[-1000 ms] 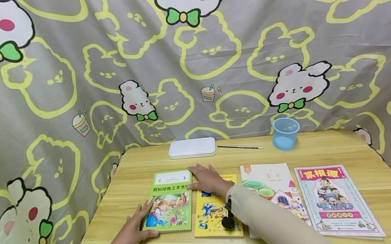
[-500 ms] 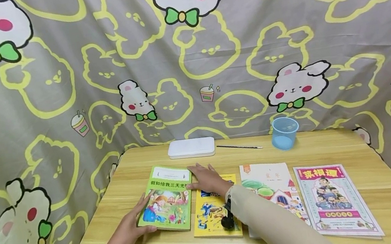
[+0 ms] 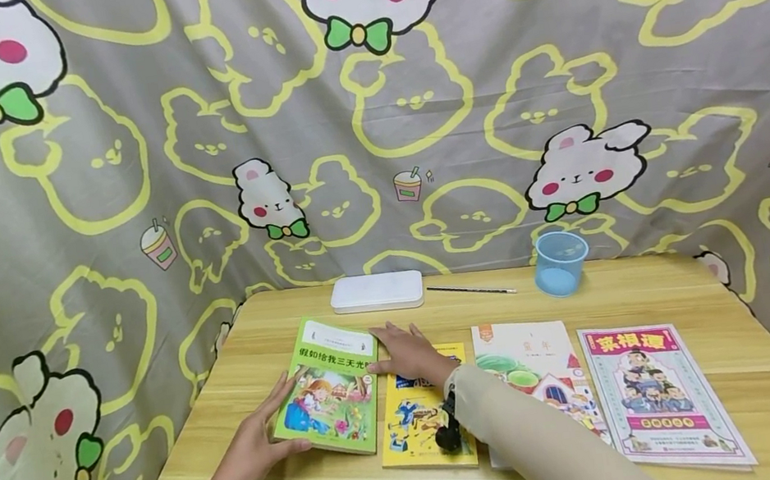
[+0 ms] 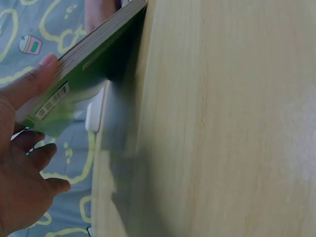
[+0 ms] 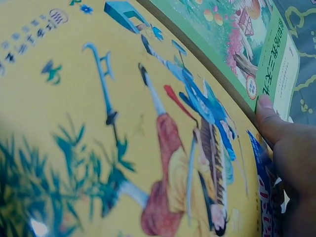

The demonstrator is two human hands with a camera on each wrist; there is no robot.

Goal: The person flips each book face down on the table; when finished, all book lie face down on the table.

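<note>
My left hand (image 3: pixel 252 451) holds the green book (image 3: pixel 334 401) by its left side, thumb at the lower edge. In the left wrist view the left side of the green book (image 4: pixel 74 84) is tilted up off the table, showing the barcode on its back cover. My right hand (image 3: pixel 413 352) lies over the top of the yellow book (image 3: pixel 425 437), fingers spread. In the right wrist view the thumb of my right hand (image 5: pixel 291 148) touches the green book (image 5: pixel 242 44) near its title; the other fingers are mostly hidden there.
Right of the yellow book lie a white picture-cover book (image 3: pixel 532 371), partly under the right sleeve, and a pink-bordered book (image 3: pixel 666 397). Along the back of the table (image 3: pixel 197 434) are a white case (image 3: pixel 378 292), a thin dark pencil (image 3: pixel 470 289) and a blue cup (image 3: pixel 562 263). A patterned curtain (image 3: pixel 457 221) hangs behind.
The green book lay flat one second ago; its left side has since come up and the book has turned slightly, with my left hand on it. My right hand has stayed in place.
</note>
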